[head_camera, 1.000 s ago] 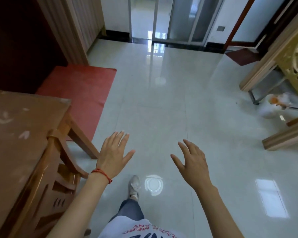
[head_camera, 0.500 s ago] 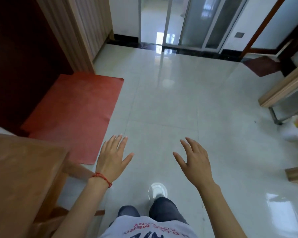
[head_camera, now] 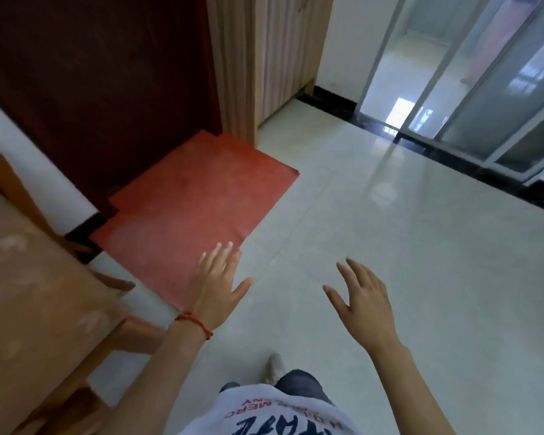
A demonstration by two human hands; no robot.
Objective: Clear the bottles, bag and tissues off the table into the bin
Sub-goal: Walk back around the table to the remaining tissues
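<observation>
Swung leftward, both empty hands spread above floor, table beside red mat.

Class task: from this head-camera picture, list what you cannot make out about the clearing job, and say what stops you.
- Table, head view: cut off by the left and bottom edges and blurred; no bottles, bag or tissues can be seen on the visible part.
- Bin: nowhere in view, so its place is unknown.
- Left hand and right hand: open and holding nothing.
- Shirt print: cut off by the bottom edge, unreadable.
</observation>
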